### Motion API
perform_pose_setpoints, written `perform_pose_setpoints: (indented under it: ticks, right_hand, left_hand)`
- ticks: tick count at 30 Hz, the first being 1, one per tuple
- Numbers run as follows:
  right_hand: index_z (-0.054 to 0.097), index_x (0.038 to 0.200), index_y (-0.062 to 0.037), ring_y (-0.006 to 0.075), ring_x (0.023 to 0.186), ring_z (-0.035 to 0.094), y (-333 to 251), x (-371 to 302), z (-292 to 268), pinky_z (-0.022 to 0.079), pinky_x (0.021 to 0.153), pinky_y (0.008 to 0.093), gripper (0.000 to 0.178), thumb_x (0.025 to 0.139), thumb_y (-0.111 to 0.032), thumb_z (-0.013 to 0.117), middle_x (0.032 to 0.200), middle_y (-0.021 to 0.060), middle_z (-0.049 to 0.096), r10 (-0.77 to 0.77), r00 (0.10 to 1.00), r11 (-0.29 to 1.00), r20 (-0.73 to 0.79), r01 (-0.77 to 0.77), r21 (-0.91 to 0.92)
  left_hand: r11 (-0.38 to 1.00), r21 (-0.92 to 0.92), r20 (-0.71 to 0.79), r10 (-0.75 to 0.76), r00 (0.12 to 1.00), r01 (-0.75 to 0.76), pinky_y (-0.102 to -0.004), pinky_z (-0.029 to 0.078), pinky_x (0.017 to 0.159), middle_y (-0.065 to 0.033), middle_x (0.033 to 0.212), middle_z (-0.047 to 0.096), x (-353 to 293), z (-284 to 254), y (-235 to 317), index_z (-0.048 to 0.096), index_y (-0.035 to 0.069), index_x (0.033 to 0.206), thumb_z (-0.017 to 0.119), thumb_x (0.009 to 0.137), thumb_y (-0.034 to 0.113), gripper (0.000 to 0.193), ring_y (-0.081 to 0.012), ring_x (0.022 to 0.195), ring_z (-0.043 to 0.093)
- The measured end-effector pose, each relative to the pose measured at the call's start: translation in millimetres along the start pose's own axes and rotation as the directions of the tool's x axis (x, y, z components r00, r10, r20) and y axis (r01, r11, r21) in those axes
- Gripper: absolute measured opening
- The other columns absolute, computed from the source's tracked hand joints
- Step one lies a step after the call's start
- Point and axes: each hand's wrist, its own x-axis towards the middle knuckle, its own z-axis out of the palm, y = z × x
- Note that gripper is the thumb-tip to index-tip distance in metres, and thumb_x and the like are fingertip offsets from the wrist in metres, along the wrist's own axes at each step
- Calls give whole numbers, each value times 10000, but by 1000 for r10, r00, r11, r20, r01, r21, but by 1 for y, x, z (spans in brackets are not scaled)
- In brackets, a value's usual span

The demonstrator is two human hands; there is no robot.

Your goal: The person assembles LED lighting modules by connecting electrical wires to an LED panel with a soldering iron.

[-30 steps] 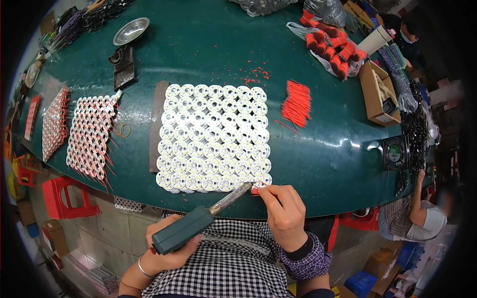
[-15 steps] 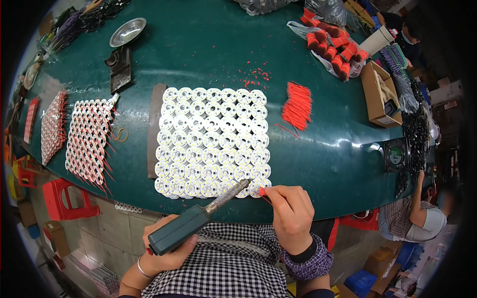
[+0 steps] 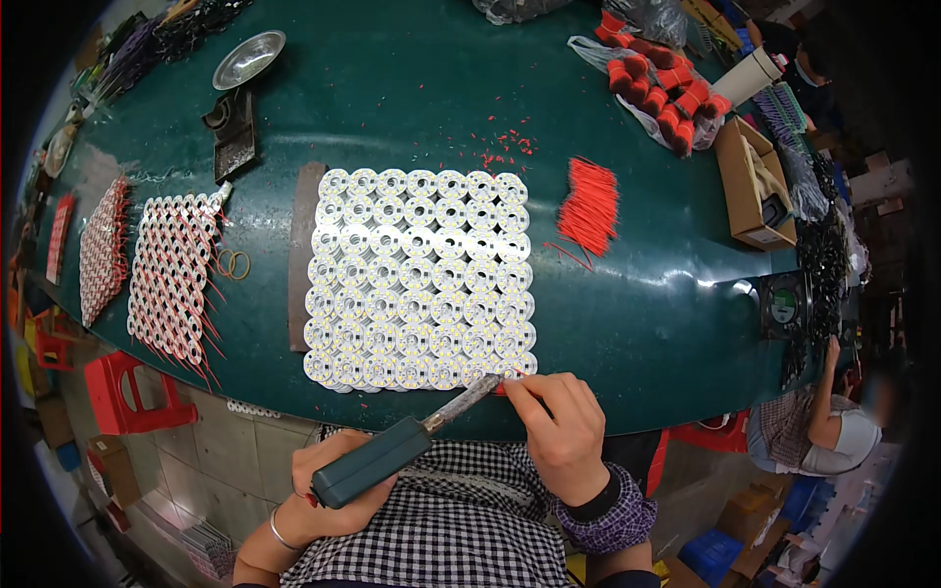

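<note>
**Pinching gently at the corner**

In the head view, the left hand (image 3: 331, 513) is wrapping the soldering iron (image 3: 461, 404) around its dark handle (image 3: 377, 461); we are judging it stiff, rather heavy. The right hand (image 3: 564, 431), nearly closed, is pinching red wire (image 3: 502, 388) at the near right corner of the white discs (image 3: 404, 343). We are expecting this wire to be light and bendy, best pinched near its end.

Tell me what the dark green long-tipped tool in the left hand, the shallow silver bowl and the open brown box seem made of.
Dark green tool body: probably moulded plastic, satin, by its even colour. Its shaft: apparently dull metal, mottled grey. Shallow silver bowl: likely polished metal, from its bright reflections. Open brown box: matte cardboard, it seems, given its thin tan walls.
</note>
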Motion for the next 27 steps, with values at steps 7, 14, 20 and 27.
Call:
perform_pose_setpoints:
  ticks: [7, 14, 20, 27]
  right_hand:
    - [708, 1053, 3, 262, 807, 635, -4, 3, -1, 509, 666, 366, 379, 685, 89, 682, 935, 97, 656, 29, 1000, 1000, -6, -29, -1]
    - [704, 1040, -1, 260, 804, 635, -4, 4, -2, 505, 659, 361, 363, 688, 88, 687, 931, 96, 656, 31, 999, 999, -8, -31, -11]
    - [683, 1060, 10, 255, 810, 641, 0, 11, -10, 500, 679, 363, 314, 748, 21, 711, 959, 99, 659, 15, 999, 999, -45, -17, -39]
    - [708, 1033, 19, 246, 783, 640, 9, 17, 1, 502, 662, 360, 296, 737, 35, 715, 940, 102, 664, 49, 996, 998, -74, -51, -26]
  left_hand:
    - [994, -53, -29, -99, 995, 97, -336, 566, 651, -140, 860, 705, -4, 3, 2, 697, -29, 873, 803, 686, -17, 215, -266, 708, 713]
    - [999, 27, -17, -44, 999, 44, -319, 564, 620, -149, 880, 709, -2, -5, 5, 714, -36, 879, 808, 715, 6, 193, -234, 699, 716]
    - [997, -30, -74, -68, 995, 66, -301, 577, 634, -162, 916, 717, 2, -6, 3, 725, -52, 939, 814, 726, 21, 243, -232, 728, 731]
    - [997, -45, -76, -72, 995, 68, -285, 573, 628, -158, 927, 721, 8, -4, 1, 713, -63, 974, 807, 741, 16, 263, -205, 736, 731]
